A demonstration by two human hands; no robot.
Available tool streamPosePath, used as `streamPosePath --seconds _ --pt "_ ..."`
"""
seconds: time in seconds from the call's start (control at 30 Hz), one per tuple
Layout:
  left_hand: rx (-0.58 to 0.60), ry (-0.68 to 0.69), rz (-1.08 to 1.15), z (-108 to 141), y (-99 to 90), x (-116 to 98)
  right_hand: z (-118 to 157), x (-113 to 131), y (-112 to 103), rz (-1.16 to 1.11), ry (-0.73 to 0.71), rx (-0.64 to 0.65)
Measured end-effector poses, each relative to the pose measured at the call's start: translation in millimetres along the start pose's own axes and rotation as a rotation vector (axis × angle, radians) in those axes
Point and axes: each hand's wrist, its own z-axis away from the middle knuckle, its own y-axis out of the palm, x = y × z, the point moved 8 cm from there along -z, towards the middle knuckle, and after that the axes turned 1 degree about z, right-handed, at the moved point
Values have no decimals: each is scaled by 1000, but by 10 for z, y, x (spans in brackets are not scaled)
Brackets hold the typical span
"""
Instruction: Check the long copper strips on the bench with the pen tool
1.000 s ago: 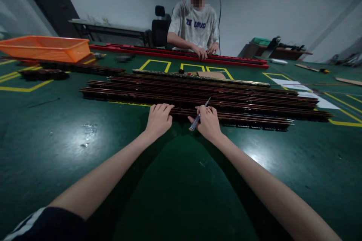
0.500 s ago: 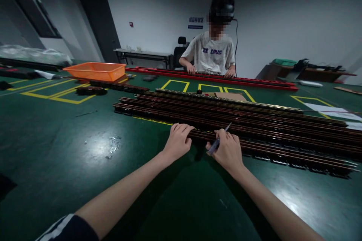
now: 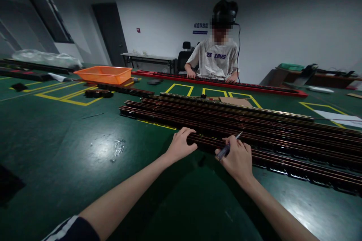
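Several long, thin dark rails [image 3: 181,115] with coppery edges lie side by side across the green table [image 3: 107,180]. My left hand [image 3: 181,146] is at the left end of the nearest rail [image 3: 205,141], its thumb on the near side and its fingers curved over the far side. Just to the right, my right hand [image 3: 236,158] grips a slim screwdriver [image 3: 224,152] with a translucent greyish handle. Its thin metal tip points up and away to the right. The right fingers sit close over the same rail; whether they also touch it is hidden.
An orange plastic basket [image 3: 106,75] stands at the back left. Across the table a person [image 3: 217,58] in a headset works at a long red rail [image 3: 260,89]. Cardboard [image 3: 236,101] and white paper [image 3: 338,117] lie beyond the dark rails. A thin rod [image 3: 92,115] lies at left.
The whole view has shifted a little. My right hand, still with the screwdriver, has slid slightly right, away from the left. The gap between my left thumb and forefinger looks wider.
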Motion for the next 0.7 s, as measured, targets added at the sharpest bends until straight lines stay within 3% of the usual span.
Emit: streamPosePath --seconds 0.23,0.7 --pt "32 33 26 -8 21 -1 15 -22 -21 -36 9 -22" --pt "34 -51 2 -14 0 -8 10 31 -14 32 -37 21"
